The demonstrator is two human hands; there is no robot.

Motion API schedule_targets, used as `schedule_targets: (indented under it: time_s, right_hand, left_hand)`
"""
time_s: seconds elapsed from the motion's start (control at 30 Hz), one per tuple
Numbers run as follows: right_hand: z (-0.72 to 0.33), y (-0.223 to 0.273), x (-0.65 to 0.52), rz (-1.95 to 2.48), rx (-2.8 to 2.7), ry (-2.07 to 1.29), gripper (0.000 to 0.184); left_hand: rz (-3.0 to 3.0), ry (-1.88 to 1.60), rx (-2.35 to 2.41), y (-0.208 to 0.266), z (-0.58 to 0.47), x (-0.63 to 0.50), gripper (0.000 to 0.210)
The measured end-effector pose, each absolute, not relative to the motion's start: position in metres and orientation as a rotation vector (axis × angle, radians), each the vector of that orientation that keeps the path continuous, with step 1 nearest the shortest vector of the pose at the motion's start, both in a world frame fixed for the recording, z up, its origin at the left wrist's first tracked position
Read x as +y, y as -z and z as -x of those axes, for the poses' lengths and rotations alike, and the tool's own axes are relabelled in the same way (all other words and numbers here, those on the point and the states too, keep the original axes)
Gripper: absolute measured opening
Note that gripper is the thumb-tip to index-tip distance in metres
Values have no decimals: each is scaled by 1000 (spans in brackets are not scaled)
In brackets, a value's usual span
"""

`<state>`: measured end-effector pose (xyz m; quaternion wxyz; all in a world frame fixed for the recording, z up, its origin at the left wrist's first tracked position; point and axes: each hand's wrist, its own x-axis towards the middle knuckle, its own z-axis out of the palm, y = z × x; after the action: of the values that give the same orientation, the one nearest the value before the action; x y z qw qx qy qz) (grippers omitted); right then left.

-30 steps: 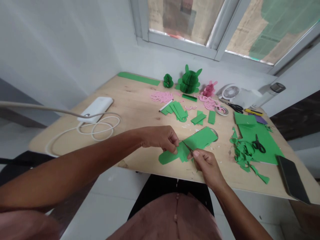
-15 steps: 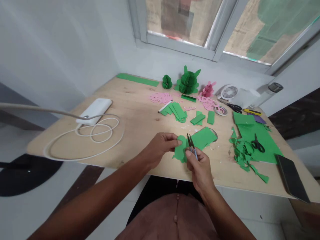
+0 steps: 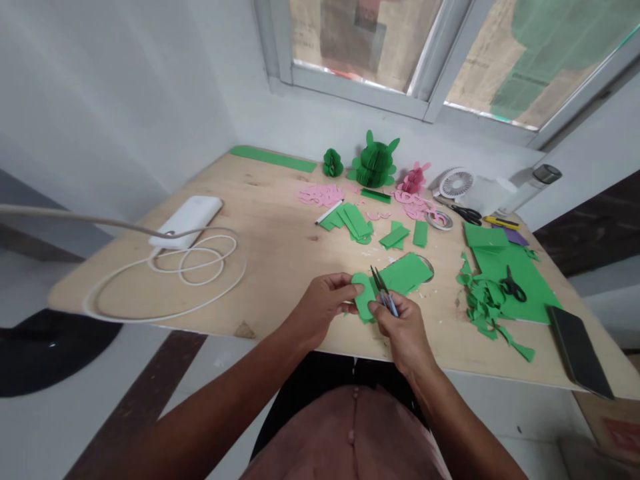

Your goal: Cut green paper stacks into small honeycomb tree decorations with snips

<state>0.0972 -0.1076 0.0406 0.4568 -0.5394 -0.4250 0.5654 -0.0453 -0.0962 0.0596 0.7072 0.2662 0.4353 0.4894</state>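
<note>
Left hand [image 3: 327, 303] pinches a small green paper cutout [image 3: 364, 295] between thumb and fingers, holding it just above the near edge of the wooden table [image 3: 280, 247]. Right hand [image 3: 403, 328] is closed around a pair of small snips [image 3: 384, 292], blades pointing up and away, their tips right against the cutout's right edge. Just behind lies a larger green sheet [image 3: 405, 272], partly over a metal ring. Off to the right, green scraps [image 3: 483, 303] heap beside black scissors [image 3: 511, 285] on a big green sheet, with a dark phone [image 3: 577, 350] near the corner. At left, a white power bank [image 3: 189, 215] sits with its coiled cable [image 3: 170, 280]. Folded green paper models [image 3: 375, 163] stand by the window wall.
</note>
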Motion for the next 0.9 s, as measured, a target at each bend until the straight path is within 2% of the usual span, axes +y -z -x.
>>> schedule_targets:
  time_s: [0.33, 0.63, 0.9]
  right_hand:
    - [-108, -50, -97, 1353, -1251, -1440, 21]
    - [-97, -38, -101, 1271, -974, -1406, 28]
    - [-107, -46, -90, 1302, -1202, -1439, 25]
  left_hand:
    - [-910, -958, 1005, -57, 60, -83, 15]
    - [-610, -1297, 1027, -45, 38, -95, 14]
    - [-450, -1271, 1021, -42, 35, -103, 16]
